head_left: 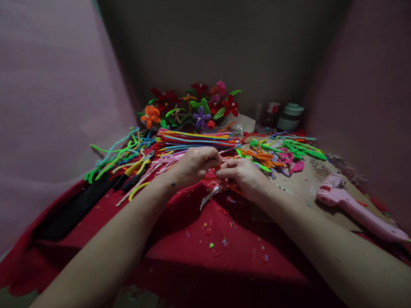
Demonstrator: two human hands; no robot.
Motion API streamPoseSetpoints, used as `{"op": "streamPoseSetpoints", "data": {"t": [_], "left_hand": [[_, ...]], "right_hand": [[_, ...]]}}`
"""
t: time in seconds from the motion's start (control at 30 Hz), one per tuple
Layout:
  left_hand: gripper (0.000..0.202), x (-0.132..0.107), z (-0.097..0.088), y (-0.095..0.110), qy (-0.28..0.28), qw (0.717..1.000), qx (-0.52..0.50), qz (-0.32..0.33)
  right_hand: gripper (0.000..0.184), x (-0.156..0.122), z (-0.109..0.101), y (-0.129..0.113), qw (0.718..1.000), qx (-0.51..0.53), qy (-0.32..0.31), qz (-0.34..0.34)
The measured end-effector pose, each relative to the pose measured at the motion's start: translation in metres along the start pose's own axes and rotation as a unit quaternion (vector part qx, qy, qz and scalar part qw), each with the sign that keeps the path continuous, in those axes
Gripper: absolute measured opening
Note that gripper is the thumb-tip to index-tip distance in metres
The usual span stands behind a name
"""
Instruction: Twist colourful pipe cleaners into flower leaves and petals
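Note:
My left hand [201, 166] and my right hand [245, 176] meet above the red cloth [180, 233], fingertips nearly touching. Both are closed in a pinch on an orange pipe cleaner [233, 187], part of which shows under the right fingers. The fingers hide most of it, so its shape is unclear. Just below the hands lies a bundle of thin whitish strands [210, 197]. Behind them are long pipe cleaners [195, 136] in many colours. Bent orange pieces [261, 157] lie beyond my right hand.
On the left are pliers [141, 171], a black flat item [73, 209] and loose green and blue pipe cleaners [118, 149]. A pink glue gun [359, 207] rests on cardboard [308, 188] at right. Fuzzy flowers [201, 116] and a lidded jar [290, 117] stand behind.

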State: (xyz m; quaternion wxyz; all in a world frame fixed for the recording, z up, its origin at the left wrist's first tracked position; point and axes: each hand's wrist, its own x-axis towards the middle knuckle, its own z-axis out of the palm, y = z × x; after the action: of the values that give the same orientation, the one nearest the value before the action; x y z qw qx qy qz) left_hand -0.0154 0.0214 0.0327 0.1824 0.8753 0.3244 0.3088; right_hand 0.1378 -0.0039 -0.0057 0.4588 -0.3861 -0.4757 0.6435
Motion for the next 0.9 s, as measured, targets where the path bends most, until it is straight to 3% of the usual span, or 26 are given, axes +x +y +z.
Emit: {"op": "streamPoseSetpoints", "data": {"t": [0.07,0.23,0.43,0.6,0.73,0.9], "left_hand": [[0.015,0.000,0.001,0.001,0.012,0.996,-0.070,-0.047],[0.016,0.002,0.003,0.004,-0.022,0.964,-0.209,-0.162],[0.017,0.003,0.005,0.002,0.020,0.962,-0.202,-0.182],[0.024,0.003,0.004,-0.006,-0.005,0.946,-0.261,-0.193],[0.020,0.003,0.005,-0.011,-0.010,0.946,-0.250,-0.204],[0.017,0.005,0.007,-0.005,0.051,0.957,-0.190,-0.214]], "right_hand": [[0.016,0.001,-0.002,-0.001,1.000,0.013,0.017,-0.001],[0.016,0.002,-0.004,0.000,0.999,0.022,0.031,0.012],[0.008,0.000,-0.001,-0.005,0.998,0.052,0.037,0.022],[0.006,0.000,0.000,-0.006,0.996,0.067,0.060,0.006],[0.005,0.001,0.000,-0.004,0.996,0.052,0.071,0.014],[0.004,0.001,0.001,-0.004,0.994,0.043,0.104,-0.010]]}}
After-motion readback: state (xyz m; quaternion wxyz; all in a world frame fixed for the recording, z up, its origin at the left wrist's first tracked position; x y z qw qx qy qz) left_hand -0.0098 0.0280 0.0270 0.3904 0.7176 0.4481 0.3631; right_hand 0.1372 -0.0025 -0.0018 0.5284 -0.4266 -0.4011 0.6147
